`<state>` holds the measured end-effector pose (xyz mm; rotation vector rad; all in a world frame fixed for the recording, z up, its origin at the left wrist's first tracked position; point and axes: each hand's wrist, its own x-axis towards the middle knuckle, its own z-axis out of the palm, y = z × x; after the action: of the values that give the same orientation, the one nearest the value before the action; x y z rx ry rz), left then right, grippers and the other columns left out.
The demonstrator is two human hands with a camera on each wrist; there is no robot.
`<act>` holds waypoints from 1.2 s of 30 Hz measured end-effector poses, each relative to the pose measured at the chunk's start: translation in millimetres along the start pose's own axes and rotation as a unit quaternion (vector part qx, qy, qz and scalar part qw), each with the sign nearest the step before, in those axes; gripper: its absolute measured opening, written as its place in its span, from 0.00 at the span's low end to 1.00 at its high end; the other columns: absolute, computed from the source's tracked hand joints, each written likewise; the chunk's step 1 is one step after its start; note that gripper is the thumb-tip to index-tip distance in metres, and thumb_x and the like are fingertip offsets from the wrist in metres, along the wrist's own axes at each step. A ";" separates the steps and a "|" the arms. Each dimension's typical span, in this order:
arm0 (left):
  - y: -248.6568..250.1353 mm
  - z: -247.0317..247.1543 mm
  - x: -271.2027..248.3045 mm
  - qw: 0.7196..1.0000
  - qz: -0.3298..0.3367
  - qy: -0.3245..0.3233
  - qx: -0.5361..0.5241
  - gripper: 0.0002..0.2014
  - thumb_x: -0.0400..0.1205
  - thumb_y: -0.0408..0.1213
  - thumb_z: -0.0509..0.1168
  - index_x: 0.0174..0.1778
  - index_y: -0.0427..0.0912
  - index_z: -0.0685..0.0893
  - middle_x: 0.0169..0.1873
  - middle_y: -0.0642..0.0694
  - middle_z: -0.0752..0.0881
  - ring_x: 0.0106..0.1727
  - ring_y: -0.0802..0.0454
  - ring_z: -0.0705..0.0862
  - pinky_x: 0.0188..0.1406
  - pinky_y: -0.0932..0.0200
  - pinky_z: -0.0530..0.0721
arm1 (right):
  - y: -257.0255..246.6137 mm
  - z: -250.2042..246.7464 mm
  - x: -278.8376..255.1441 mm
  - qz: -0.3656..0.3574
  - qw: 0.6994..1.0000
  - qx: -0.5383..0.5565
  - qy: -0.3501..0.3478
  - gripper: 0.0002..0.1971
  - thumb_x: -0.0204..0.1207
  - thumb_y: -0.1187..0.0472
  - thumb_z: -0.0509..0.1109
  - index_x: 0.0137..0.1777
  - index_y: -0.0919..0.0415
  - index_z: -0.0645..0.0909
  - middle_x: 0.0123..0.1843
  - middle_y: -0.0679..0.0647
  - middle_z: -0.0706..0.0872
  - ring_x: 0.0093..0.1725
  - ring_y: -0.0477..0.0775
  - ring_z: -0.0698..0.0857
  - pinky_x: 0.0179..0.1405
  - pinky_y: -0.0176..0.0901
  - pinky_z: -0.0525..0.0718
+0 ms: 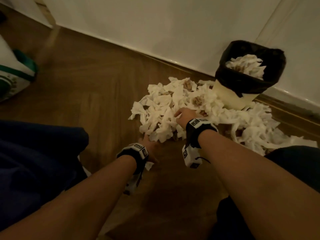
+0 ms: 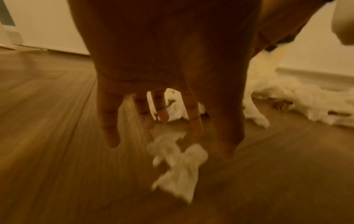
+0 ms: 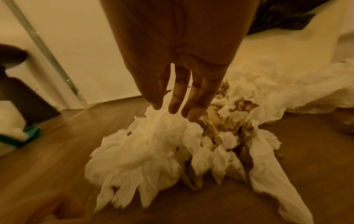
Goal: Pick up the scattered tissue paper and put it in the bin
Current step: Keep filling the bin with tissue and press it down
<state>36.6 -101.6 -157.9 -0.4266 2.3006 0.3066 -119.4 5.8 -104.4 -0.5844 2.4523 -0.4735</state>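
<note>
While over the floor (image 1: 86, 87): both hands released, fingers straight; right hand (image 1: 184, 115) on tissue paper (image 1: 161, 108); left hand (image 1: 149, 142) beside it; bin (image 1: 232, 96) beyond.

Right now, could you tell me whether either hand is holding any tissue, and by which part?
Nothing is held. The left hand is spread above a loose tissue; the right hand reaches with straight fingers over the tissue pile.

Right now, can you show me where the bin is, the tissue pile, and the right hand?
bin (image 1: 230, 96), head view, on its pale outer wall.
tissue pile (image 1: 161, 116), head view, on the white heap on the floor.
right hand (image 1: 184, 115), head view, on the back of the hand.
</note>
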 end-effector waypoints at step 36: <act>-37.2 46.8 0.2 0.969 -0.003 0.146 -0.199 0.09 0.80 0.34 0.65 0.54 0.42 0.84 0.60 0.40 0.77 0.62 0.42 0.77 0.61 0.52 0.75 | -33.5 70.2 10.4 -0.051 0.989 -0.138 -0.025 0.17 0.80 0.65 0.63 0.69 0.65 0.76 0.60 0.68 0.75 0.67 0.63 0.75 0.65 0.43 0.74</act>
<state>81.3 -119.6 -193.3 -0.7193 2.5216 0.7534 -75.1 -41.6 -148.4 -0.8277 2.4653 -0.1546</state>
